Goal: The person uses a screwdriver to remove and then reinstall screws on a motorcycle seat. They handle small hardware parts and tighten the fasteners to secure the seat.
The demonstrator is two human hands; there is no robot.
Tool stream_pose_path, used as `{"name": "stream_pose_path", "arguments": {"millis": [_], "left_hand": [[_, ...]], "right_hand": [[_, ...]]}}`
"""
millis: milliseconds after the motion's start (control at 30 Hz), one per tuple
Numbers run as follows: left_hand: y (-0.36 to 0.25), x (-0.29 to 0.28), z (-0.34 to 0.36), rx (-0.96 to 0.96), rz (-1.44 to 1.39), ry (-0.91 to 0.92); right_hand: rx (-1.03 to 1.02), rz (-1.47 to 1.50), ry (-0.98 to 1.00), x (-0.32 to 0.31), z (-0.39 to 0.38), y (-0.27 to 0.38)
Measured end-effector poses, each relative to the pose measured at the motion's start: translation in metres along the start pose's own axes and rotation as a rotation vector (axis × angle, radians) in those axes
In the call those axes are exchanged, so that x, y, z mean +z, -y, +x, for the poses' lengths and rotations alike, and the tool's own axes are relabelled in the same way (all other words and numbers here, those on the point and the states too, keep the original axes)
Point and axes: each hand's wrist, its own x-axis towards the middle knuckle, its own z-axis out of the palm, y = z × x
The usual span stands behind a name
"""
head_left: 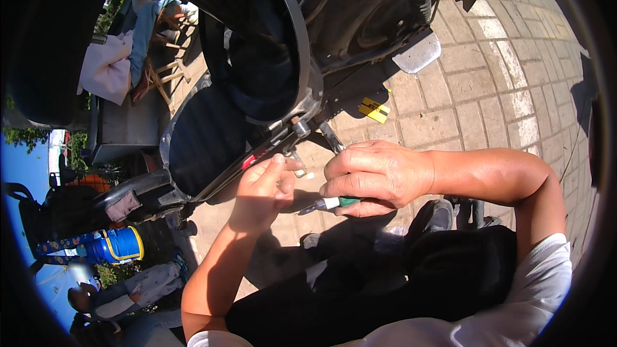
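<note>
1. Fingertips of the left hand (265, 189) pinch a small bolt (297, 168) beneath the black fender (283, 58).
2. Right hand (376, 177) grips a green-handled screwdriver (334, 203); judged step: fastening, needing the tip aligned with the bolt.

The black wheel guard (270, 58) and axle bolt (301, 128) are blocking passage at twelve o'clock. Bare brick paving (488, 90) is lying open toward two o'clock, a yellow tag (374, 110) sitting at one o'clock.

Green-handled screwdriver (331, 203) with white collar, lying near horizontal in the closed right hand (376, 177), small metal bolt (297, 166) pinched by left hand (263, 193) fingers (277, 164)
</note>
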Motion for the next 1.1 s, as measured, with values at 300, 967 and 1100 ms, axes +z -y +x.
{"name": "stream_pose_path", "arguments": {"millis": [300,967,1100], "left_hand": [[0.012,-0.022,-0.009,0.154,-0.035,-0.025],[-0.027,0.002,-0.009,0.571,0.714,0.172],[-0.025,0.002,-0.009,0.593,0.732,0.167]], "right_hand": [[0.373,-0.103,0.045,0.029,-0.01,-0.028],[0.443,-0.11,-0.049,-0.004,0.003,0.005],[0.398,-0.254,0.049,-0.013,0.01,0.007]]}}
